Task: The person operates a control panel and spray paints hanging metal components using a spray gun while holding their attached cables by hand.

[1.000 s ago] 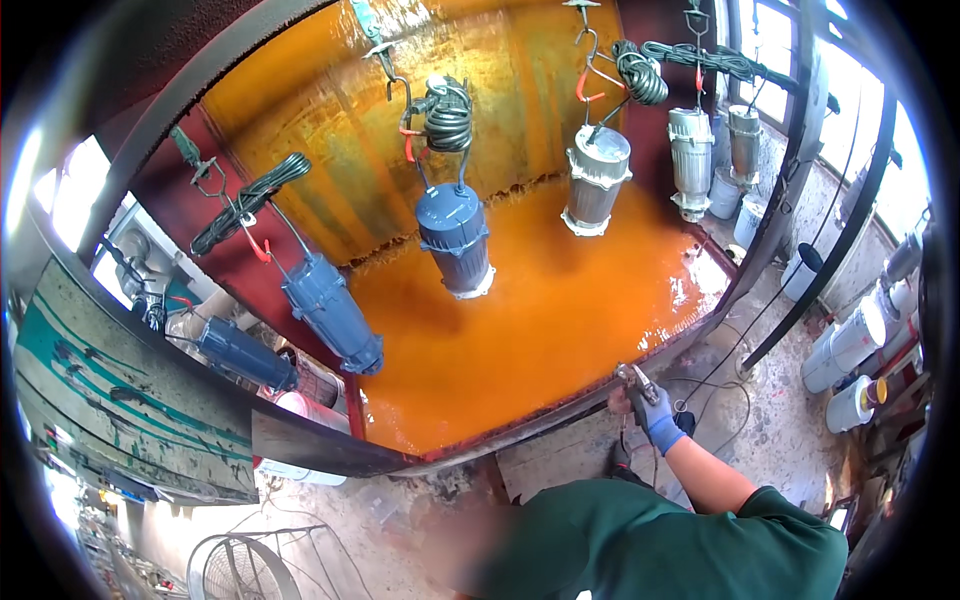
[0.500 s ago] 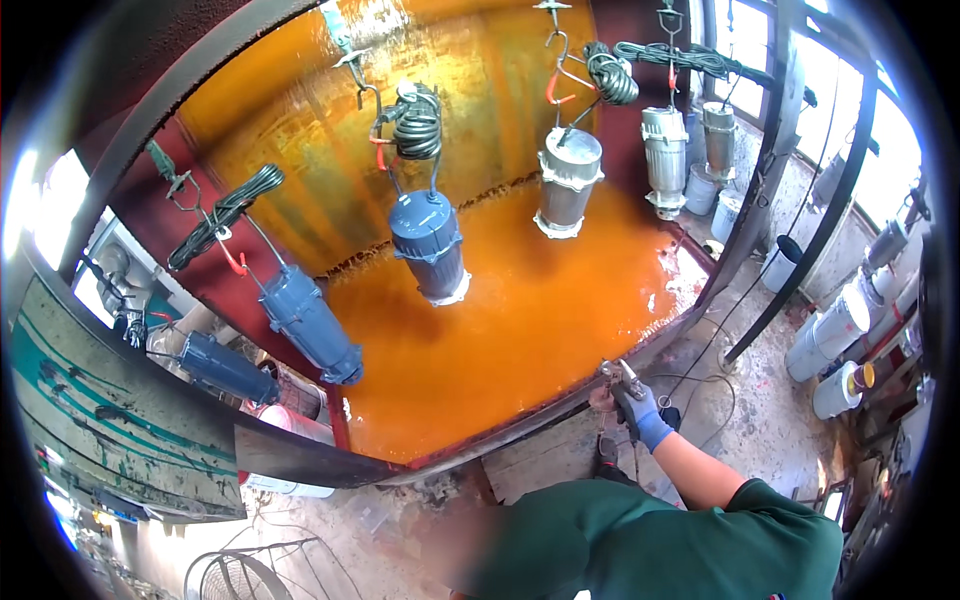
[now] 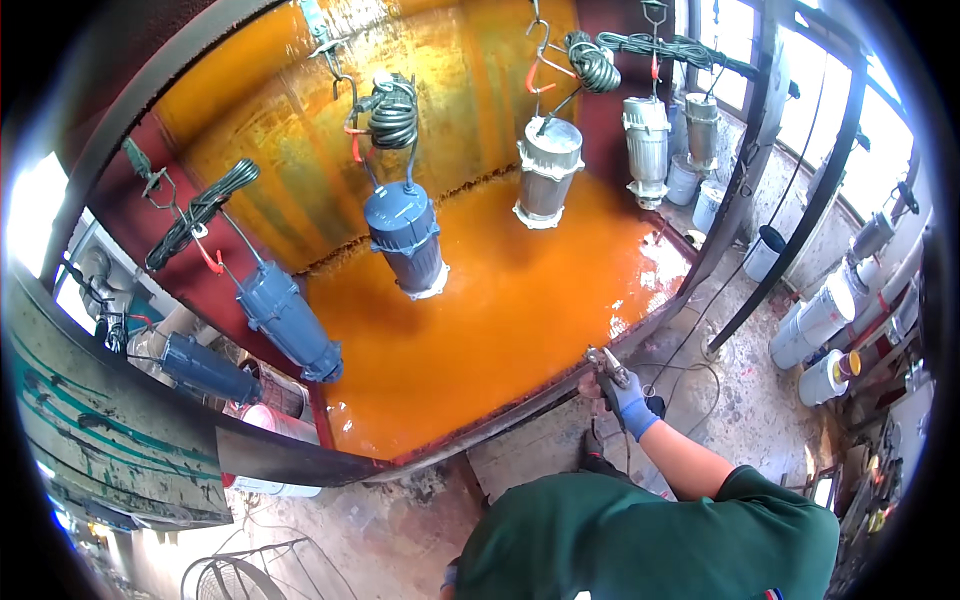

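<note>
My right hand (image 3: pixel 630 402), in a grey-blue glove, is closed around a metal spray gun (image 3: pixel 606 366) at the near rim of an orange-floored booth (image 3: pixel 450 340). The gun's front points toward the hanging motor-like cylinders. Two blue cylinders (image 3: pixel 404 240) (image 3: pixel 290 320) hang at left and centre, a silver one (image 3: pixel 548 172) right of them, and another silver one (image 3: pixel 646 150) farther right. All hang from hooks with coiled dark cables, apart from the gun. A small bluish patch at the green shirt's lower left edge may be my left hand (image 3: pixel 449 577); its fingers are hidden.
A third blue cylinder (image 3: pixel 208 368) hangs outside the booth's left wall. Dark curved frame bars (image 3: pixel 800 220) cross the right side. White buckets (image 3: pixel 822 380) stand at right. A thin hose (image 3: pixel 715 390) loops over the floor, and a wire fan guard (image 3: pixel 235 580) stands at lower left.
The whole view has shifted, so the scene sits slightly farther left and higher. My right hand keeps its grip on the spray gun. A bluish patch now shows at the shirt's lower left edge.
</note>
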The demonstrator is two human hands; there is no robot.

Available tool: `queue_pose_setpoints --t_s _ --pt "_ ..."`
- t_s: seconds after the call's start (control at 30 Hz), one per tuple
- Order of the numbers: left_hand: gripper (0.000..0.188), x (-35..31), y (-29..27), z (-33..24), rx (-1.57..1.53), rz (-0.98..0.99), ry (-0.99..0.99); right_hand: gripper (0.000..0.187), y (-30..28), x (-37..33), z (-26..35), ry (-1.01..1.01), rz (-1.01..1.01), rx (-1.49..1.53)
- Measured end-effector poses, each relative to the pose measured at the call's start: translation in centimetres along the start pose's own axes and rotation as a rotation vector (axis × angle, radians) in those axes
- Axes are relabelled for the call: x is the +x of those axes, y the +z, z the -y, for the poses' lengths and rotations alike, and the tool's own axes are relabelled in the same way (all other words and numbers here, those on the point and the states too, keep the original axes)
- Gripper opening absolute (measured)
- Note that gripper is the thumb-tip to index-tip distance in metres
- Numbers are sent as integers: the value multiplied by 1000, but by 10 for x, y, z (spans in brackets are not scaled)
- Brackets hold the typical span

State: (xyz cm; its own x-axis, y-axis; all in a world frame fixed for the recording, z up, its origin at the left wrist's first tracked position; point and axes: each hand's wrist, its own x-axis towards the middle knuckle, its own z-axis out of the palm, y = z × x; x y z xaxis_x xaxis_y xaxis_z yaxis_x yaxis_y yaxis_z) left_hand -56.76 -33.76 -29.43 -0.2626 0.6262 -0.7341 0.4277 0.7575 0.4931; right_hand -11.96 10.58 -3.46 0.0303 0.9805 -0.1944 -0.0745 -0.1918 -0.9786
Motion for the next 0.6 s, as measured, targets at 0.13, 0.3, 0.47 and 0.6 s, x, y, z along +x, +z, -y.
queue_pose_setpoints --t_s 0.13,0.3,0.47,0.6 --pt "53 0 1 2 1 -7 -6 25 3 0 -9 -40 -15 163" --pt "54 5 1 0 6 -2 -16 25 -2 -17 8 -90 -56 -67" --pt "55 12 -1 -3 17 3 -30 23 -3 -20 21 -8 -55 -119" --pt "55 13 -3 -2 24 1 -33 23 0 -16 21 -218 -84 -199"
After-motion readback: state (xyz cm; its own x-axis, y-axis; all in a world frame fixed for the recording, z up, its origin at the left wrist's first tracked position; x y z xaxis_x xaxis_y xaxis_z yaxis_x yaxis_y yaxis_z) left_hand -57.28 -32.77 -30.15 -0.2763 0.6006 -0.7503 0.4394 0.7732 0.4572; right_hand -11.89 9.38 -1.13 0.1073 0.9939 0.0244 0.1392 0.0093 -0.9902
